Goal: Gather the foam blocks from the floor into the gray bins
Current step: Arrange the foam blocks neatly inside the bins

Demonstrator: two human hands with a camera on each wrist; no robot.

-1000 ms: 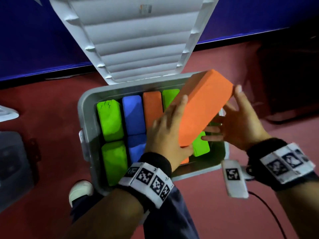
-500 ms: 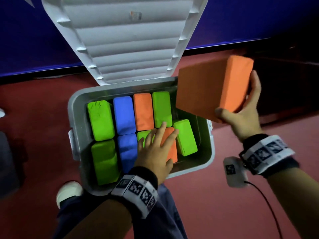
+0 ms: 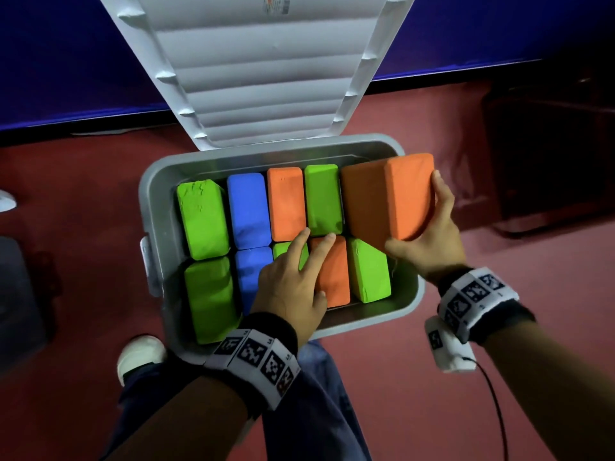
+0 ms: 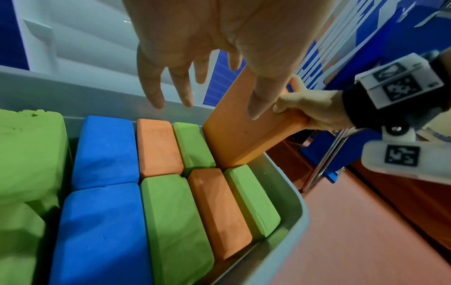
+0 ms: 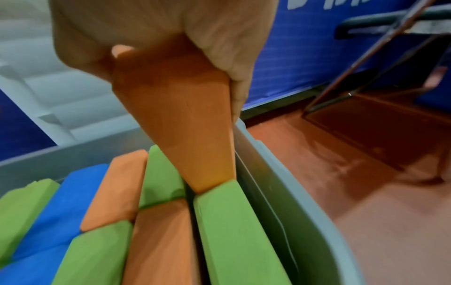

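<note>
A gray bin (image 3: 149, 207) with its white lid (image 3: 259, 78) raised holds several green, blue and orange foam blocks standing on edge in two rows. My right hand (image 3: 429, 234) grips a large orange block (image 3: 389, 201) (image 4: 239, 135) (image 5: 185, 115) by its top end. That block stands tilted at the bin's far right corner, its lower end wedged between a green block (image 3: 322, 199) and the bin wall. My left hand (image 3: 293, 274) (image 4: 195, 63) hovers open over the near row, fingers straight and spread above a green block (image 4: 173, 217) and an orange block (image 3: 332, 274).
Red floor surrounds the bin. A blue wall (image 3: 66, 61) runs behind it. A dark container (image 3: 20, 294) sits at the left edge, dark furniture (image 3: 549, 154) at the right. My shoe (image 3: 139, 357) and trouser leg (image 3: 316, 410) are just in front of the bin.
My right hand has brought the orange block down from above the bin's right side into the far right corner. My left hand stayed over the near row.
</note>
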